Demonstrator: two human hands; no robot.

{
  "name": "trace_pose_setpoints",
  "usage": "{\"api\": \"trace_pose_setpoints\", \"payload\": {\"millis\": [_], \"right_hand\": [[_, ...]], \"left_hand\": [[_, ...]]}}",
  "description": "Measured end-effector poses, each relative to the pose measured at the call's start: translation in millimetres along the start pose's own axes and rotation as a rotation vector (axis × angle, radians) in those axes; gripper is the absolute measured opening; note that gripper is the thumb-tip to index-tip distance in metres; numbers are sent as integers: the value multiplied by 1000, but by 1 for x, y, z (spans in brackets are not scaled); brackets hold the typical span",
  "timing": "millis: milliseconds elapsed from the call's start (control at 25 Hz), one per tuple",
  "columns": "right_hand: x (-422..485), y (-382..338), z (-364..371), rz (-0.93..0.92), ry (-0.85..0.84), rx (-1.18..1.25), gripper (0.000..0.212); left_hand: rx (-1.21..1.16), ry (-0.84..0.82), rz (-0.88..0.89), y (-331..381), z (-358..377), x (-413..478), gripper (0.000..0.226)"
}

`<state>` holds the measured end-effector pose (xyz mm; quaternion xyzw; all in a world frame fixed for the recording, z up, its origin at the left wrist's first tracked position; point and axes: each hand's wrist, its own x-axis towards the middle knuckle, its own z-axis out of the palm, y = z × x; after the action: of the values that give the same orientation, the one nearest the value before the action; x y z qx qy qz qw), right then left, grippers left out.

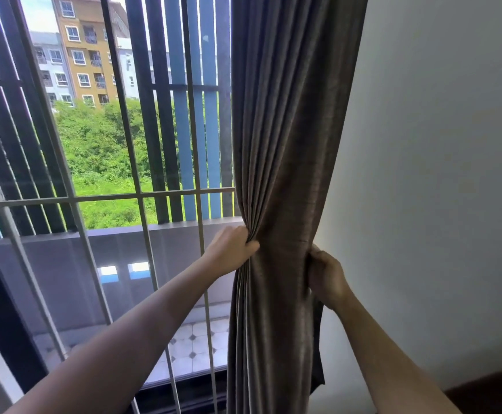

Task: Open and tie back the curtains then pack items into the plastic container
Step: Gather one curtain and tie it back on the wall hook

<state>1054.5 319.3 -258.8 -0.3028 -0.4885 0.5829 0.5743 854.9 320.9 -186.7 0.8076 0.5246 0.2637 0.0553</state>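
The brown curtain [282,174] hangs bunched at the right of the window, next to the wall [438,144]. The left hand [231,249] and right hand [326,277] squeeze it from both sides, fingers closed on the cloth, likely so it stays narrow for tying.

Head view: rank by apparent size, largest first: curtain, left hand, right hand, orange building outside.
1. curtain, by far the largest, spanning the frame top to bottom.
2. orange building, though it is far off, so only apparent size.
3. left hand and right hand: look alike, not ranked.
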Motion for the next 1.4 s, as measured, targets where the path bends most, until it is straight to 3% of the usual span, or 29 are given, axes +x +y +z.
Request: {"api": "trace_pose_setpoints", "payload": {"millis": [160, 240, 360, 520, 720, 800, 1000, 1160, 1280, 1400], "right_hand": [[-11, 18, 8, -18, 104, -98, 36], [-14, 16, 9, -5, 75, -61, 35], [-12, 6, 10, 71, 16, -45, 35], [1, -2, 13, 186, 42, -241, 32], [4, -3, 20, 196, 87, -362, 32], [0, -1, 24, 127, 107, -393, 30], [-9, 34, 31, -343, 247, -442, 39], [-12, 47, 33, -285, 192, -381, 36], [-4, 55, 32, -215, 245, -669, 65], [3, 55, 51, -188, 488, -888, 91]], "left_hand": [[-2, 52, -58, 12, 12, 7, 38], [-24, 39, -86, 19, 16, 12, 32], [5, -5, -79, 26, 18, 19, 23], [10, -59, -52, 30, 19, 24, 32], [-186, -193, -64, 37, 14, 25, 27], [-211, -211, -73, 43, 13, 26, 32], [-196, -333, -89, 54, 11, 31, 43], [-226, -373, -112, 60, 5, 35, 41], [-185, -410, -123, 59, 2, 38, 41], [-176, -421, -101, 60, 1, 38, 42]]}}
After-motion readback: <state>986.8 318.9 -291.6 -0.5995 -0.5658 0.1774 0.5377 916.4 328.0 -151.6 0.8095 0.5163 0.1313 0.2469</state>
